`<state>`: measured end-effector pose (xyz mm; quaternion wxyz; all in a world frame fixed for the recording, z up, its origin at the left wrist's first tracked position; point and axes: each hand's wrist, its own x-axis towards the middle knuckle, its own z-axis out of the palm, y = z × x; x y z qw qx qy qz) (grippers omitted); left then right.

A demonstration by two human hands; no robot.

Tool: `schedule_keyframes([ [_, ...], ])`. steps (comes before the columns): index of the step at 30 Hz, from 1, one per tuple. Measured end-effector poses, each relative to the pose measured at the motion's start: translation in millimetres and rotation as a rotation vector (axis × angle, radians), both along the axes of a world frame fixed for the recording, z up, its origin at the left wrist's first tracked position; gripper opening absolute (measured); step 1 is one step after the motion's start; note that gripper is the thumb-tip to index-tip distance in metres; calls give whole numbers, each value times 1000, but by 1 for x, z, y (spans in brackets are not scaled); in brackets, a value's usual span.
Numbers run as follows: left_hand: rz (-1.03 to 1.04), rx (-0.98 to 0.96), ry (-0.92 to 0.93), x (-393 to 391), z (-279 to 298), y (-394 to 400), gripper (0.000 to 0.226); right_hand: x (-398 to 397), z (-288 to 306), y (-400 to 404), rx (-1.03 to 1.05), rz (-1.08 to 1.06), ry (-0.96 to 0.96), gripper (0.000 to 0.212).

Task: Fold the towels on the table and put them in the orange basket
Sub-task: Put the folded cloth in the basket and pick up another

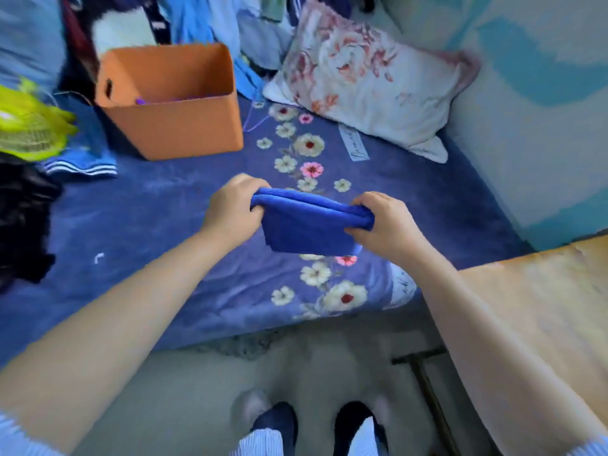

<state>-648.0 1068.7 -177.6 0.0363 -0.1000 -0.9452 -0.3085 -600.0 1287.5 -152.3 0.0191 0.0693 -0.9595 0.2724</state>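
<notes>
The towel (309, 225) is bright blue and plush, folded into a thick, layered rectangle and held in the air above the flowered blue blanket (184, 232). The left hand (235, 209) grips its left end, fingers curled round the fold; the right hand (386, 222) grips the right end likewise. The orange basket (174, 100) stands well apart behind, with something purple inside, perhaps cloth.

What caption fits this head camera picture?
Both hands, left and right, hold a folded blue towel near the orange basket.
</notes>
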Motion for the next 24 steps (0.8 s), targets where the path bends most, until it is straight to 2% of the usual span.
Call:
schedule_keyframes([
  [6, 219, 87, 75, -5, 31, -133, 29, -35, 29, -124, -62, 217, -13, 14],
  [11, 344, 159, 107, -20, 47, -190, 25, -82, 40, -185, 13, 371, -119, 15],
  [16, 421, 275, 61, -56, 45, -215, 31, -142, 37, -214, -17, 342, -130, 13],
  [18, 450, 309, 17, -79, 41, -222, 24, -171, 34, -221, -63, 315, -121, 17],
  [20, 493, 364, -29, -116, 38, -229, 17, -213, 28, -227, -121, 289, -143, 17],
  [24, 536, 440, -85, -187, 40, -231, 19, -286, 23, -236, -164, 248, -221, 14],
])
